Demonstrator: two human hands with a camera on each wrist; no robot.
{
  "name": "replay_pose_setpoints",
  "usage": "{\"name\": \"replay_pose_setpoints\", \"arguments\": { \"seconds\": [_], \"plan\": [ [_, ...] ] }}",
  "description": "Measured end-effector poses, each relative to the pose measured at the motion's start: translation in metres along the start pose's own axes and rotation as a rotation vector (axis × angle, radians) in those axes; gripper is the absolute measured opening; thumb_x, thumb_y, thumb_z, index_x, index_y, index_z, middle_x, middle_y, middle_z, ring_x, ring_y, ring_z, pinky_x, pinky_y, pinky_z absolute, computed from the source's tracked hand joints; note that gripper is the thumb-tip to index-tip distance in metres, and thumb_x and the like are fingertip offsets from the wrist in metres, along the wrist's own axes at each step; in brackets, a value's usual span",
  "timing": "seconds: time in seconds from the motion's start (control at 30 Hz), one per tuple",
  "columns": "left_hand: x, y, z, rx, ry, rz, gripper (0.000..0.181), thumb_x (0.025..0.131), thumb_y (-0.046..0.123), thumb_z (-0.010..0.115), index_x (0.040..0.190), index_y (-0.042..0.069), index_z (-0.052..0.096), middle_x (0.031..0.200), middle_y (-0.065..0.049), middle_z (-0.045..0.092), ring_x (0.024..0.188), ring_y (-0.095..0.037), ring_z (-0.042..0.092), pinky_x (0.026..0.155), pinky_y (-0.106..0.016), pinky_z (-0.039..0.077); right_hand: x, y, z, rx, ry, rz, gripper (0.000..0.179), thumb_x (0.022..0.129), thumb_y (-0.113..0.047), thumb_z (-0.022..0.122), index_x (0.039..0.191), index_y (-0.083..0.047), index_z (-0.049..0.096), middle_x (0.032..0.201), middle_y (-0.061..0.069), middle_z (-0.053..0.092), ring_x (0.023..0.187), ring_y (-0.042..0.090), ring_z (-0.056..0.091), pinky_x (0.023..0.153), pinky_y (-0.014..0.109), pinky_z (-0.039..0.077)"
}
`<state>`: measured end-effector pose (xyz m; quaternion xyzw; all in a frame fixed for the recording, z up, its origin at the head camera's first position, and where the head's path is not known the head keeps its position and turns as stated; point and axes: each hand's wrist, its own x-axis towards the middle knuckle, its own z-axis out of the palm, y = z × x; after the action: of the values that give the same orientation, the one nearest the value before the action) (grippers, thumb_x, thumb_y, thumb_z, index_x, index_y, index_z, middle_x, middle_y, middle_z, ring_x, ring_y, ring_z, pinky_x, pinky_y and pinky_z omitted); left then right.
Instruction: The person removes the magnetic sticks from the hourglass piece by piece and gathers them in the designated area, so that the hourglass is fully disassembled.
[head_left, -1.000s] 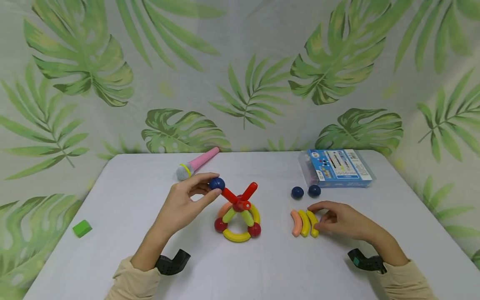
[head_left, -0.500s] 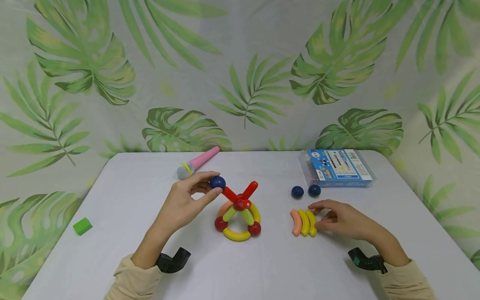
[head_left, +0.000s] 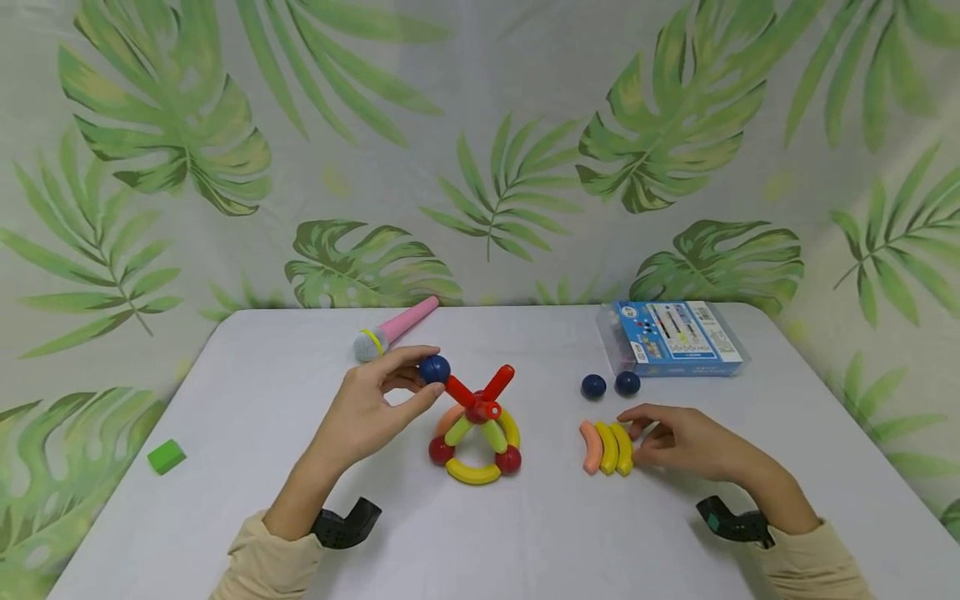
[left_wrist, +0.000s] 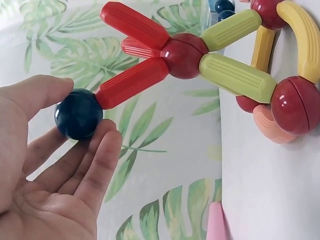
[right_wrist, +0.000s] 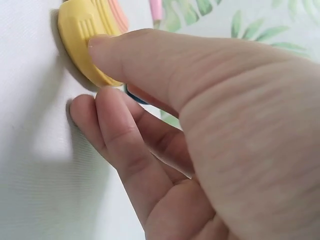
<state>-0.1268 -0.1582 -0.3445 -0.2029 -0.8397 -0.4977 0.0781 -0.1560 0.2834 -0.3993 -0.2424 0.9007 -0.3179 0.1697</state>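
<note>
My left hand (head_left: 371, 410) pinches a dark blue ball (head_left: 434, 368) between thumb and fingers. In the left wrist view, that ball meets the end of a red magnetic stick (left_wrist: 134, 82). The stick belongs to a standing structure with a red ball (left_wrist: 184, 56) at its hub, light green sticks (left_wrist: 237, 77) as legs and a ring of curved pieces below. At the right, my right hand (head_left: 690, 443) touches the outermost yellow curved stick (head_left: 622, 450) with its thumb, fingers loosely bent. Another yellow curved stick (head_left: 607, 448) and a pink one (head_left: 591, 447) lie beside it.
Two dark blue balls (head_left: 593, 386) lie behind the curved sticks. A clear box with a blue label (head_left: 678, 337) is at the back right. A pink toy microphone (head_left: 397, 327) lies at the back left, and a green block (head_left: 166, 456) sits near the left edge.
The outermost yellow curved stick has shifted slightly left against its neighbour, with my right hand at its side. My left hand stays at the blue ball.
</note>
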Motion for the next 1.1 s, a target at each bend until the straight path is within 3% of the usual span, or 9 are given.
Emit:
{"name": "replay_pose_setpoints", "arguments": {
  "seconds": [0.13,0.3,0.5,0.63,0.87,1.1],
  "plan": [
    [0.000,0.000,0.001,-0.029,-0.001,0.013,0.046,0.091,0.010,0.079,0.135,0.009,0.065,0.110,-0.004,0.074,0.090,-0.010,0.072,0.089,-0.025,0.059,-0.001,-0.007,-0.002,-0.041,0.065,-0.031,0.046,0.091,-0.019,0.080,0.132,-0.005,0.064,0.108,0.002,0.068,0.091,0.007,0.065,0.082,0.021,0.059],
    [0.002,-0.001,0.004,-0.064,0.021,0.013,0.050,0.089,0.003,0.080,0.135,0.004,0.061,0.118,-0.009,0.073,0.096,-0.014,0.072,0.092,-0.025,0.059,0.002,-0.021,-0.001,-0.101,0.218,-0.166,0.038,0.091,-0.009,0.079,0.126,-0.005,0.068,0.106,0.003,0.071,0.091,0.004,0.066,0.083,0.024,0.061],
    [0.003,-0.003,0.010,-0.188,0.034,-0.015,0.047,0.088,0.002,0.080,0.129,0.002,0.058,0.120,-0.011,0.072,0.103,-0.019,0.070,0.094,-0.024,0.058,0.008,-0.047,0.002,-0.144,0.348,-0.286,0.038,0.088,-0.004,0.081,0.123,-0.012,0.070,0.106,-0.003,0.071,0.090,0.003,0.067,0.080,0.023,0.061],
    [0.002,-0.006,0.016,-0.241,0.038,-0.010,0.047,0.088,0.001,0.080,0.131,0.005,0.060,0.119,-0.011,0.073,0.104,-0.019,0.070,0.094,-0.025,0.058,0.009,-0.065,0.004,-0.143,0.389,-0.340,0.040,0.085,0.000,0.081,0.121,-0.015,0.070,0.107,-0.008,0.070,0.088,0.003,0.068,0.079,0.022,0.061],
    [0.001,-0.014,0.030,-0.249,0.040,0.000,0.054,0.091,0.004,0.078,0.141,0.014,0.059,0.111,-0.008,0.077,0.098,-0.017,0.072,0.094,-0.022,0.057,0.021,-0.096,0.016,-0.105,0.410,-0.409,0.042,0.085,0.000,0.082,0.121,-0.018,0.070,0.109,-0.010,0.071,0.089,0.002,0.068,0.079,0.022,0.061],
    [0.003,-0.014,0.041,-0.283,0.066,-0.038,0.035,0.092,0.006,0.077,0.125,0.005,0.066,0.108,-0.010,0.078,0.103,-0.020,0.073,0.097,-0.027,0.057,0.042,-0.135,0.026,-0.073,0.446,-0.401,0.038,0.088,-0.007,0.081,0.123,-0.015,0.070,0.109,-0.008,0.071,0.089,0.003,0.069,0.079,0.024,0.061]
  ]
}}
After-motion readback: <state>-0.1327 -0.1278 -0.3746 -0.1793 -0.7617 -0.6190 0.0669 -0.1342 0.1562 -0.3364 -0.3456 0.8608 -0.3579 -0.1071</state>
